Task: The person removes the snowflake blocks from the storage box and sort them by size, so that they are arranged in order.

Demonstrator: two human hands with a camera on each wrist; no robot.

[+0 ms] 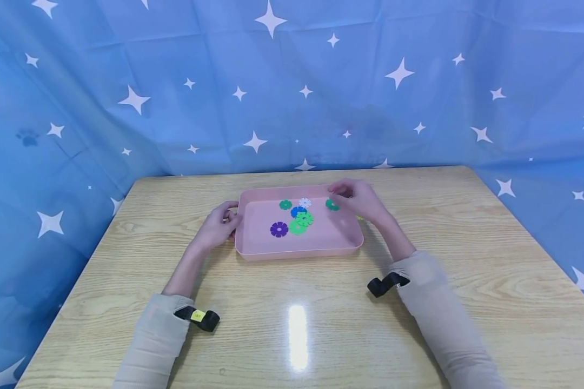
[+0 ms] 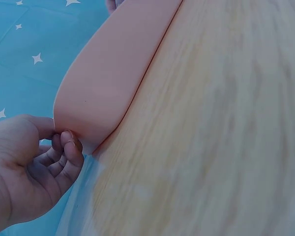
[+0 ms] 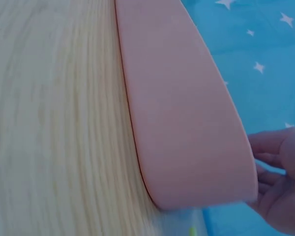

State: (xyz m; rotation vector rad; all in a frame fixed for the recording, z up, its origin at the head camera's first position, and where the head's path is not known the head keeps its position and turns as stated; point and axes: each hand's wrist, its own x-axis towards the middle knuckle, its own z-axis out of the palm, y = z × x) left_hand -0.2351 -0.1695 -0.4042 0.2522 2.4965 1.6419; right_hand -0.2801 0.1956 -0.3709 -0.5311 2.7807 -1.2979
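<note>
A shallow pink tray (image 1: pixel 263 252) sits on the table, with several flower-shaped plastic discs in it. My left hand (image 1: pixel 219 227) grips the tray's left side, fingers curled at the rim; the left wrist view shows this hand (image 2: pixel 34 167) from outside the wall. Over the tray's far right part reaches my right hand (image 1: pixel 357 199), its thumb close to a dark green disc (image 1: pixel 332 205). Whether it pinches that disc is unclear. In the right wrist view the tray wall (image 3: pixel 187 118) hides the fingertips of this hand (image 3: pixel 282 182).
Among the discs, a purple one (image 1: pixel 279 229) lies left of two light green ones (image 1: pixel 298 227). Behind them are a blue disc (image 1: pixel 297 210), a white disc (image 1: pixel 305 202) and another dark green disc (image 1: pixel 285 205). A bit of yellow (image 1: pixel 359 217) shows outside the tray's right side.
</note>
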